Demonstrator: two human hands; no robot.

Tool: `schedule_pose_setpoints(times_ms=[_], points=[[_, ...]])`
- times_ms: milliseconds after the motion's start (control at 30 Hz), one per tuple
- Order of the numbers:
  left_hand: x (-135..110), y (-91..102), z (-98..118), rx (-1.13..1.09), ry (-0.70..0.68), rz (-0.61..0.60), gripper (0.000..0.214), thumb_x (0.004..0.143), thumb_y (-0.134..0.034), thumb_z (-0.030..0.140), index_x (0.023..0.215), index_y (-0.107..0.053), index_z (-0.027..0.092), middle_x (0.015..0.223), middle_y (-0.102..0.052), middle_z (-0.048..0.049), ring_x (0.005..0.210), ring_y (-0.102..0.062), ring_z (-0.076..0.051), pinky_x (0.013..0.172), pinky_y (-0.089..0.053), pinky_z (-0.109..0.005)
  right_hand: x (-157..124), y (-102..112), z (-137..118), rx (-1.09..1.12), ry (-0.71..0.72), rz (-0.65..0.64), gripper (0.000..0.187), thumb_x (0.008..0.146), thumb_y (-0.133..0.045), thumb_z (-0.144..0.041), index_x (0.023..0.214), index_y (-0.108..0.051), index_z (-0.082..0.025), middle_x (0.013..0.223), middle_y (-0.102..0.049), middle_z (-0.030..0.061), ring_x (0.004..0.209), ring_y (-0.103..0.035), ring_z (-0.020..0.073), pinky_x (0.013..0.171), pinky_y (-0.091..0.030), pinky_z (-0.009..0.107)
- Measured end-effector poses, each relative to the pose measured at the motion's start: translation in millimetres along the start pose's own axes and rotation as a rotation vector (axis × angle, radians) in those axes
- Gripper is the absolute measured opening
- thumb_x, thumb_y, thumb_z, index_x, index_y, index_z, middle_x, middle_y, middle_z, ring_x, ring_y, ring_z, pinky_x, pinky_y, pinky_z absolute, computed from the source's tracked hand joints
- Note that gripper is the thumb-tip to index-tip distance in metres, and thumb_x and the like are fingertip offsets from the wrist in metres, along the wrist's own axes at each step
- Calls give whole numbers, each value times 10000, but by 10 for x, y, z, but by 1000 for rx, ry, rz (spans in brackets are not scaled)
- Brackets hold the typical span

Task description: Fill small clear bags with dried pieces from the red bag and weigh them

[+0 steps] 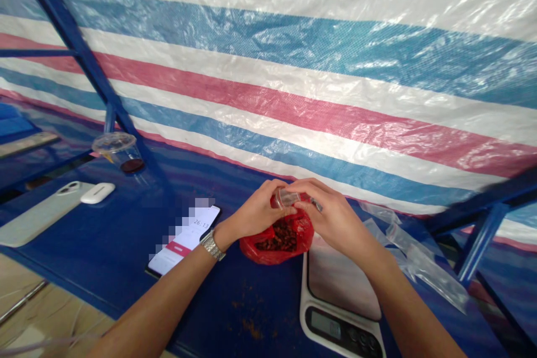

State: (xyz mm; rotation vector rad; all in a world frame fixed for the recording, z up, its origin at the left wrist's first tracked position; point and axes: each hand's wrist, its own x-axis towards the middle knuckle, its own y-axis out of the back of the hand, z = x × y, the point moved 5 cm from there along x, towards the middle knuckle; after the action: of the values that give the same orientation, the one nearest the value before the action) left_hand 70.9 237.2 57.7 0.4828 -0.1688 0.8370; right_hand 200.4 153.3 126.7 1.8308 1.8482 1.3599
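Note:
My left hand (257, 213) and my right hand (333, 215) meet above a red plastic bag (277, 241) that lies open on the blue table (126, 246) and holds dark reddish-brown bits. Both hands pinch a small clear plastic bag (288, 197) between their fingertips, right over the red bag's mouth. A metal watch sits on my left wrist. A white kitchen scale (340, 302) stands just right of the red bag, under my right forearm, its display dark.
A lit phone (184, 239) lies left of the red bag. Further left are a second phone, face down (42, 213), a white earbud case (97, 193) and a clear cup (119, 152). Several empty clear bags (419, 263) lie to the right. A striped tarp hangs behind.

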Motion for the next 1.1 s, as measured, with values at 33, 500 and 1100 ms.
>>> schedule_pose_setpoints(times_ms=[33, 500, 1100], points=[[4, 2, -1, -18, 20, 1, 446, 835, -818, 381, 1184, -625, 182, 1172, -674, -101, 1084, -645, -263, 994, -487, -414, -2, 7, -19, 0, 19, -13, 339, 950, -511, -50, 1133, -703, -261, 1177, -707, 71, 1099, -690, 215, 980, -550, 364], [33, 42, 81, -161, 71, -45, 378, 799, -842, 335, 1102, -687, 173, 1095, -735, -60, 1022, -664, -234, 943, -511, -361, -38, 17, -111, -116, 74, -8, 424, 977, -487, -61, 1277, -663, -304, 1328, -664, 74, 1227, -645, 236, 1065, -538, 425], [-4, 1, 138, -97, -45, -145, 324, 984, -586, 254, 1303, -551, 202, 1244, -673, -91, 1130, -646, -236, 1019, -497, -397, -33, 10, -94, -70, 5, 5, 436, 927, -454, -15, 1190, -663, -293, 1265, -661, 66, 1179, -661, 230, 1024, -542, 386]])
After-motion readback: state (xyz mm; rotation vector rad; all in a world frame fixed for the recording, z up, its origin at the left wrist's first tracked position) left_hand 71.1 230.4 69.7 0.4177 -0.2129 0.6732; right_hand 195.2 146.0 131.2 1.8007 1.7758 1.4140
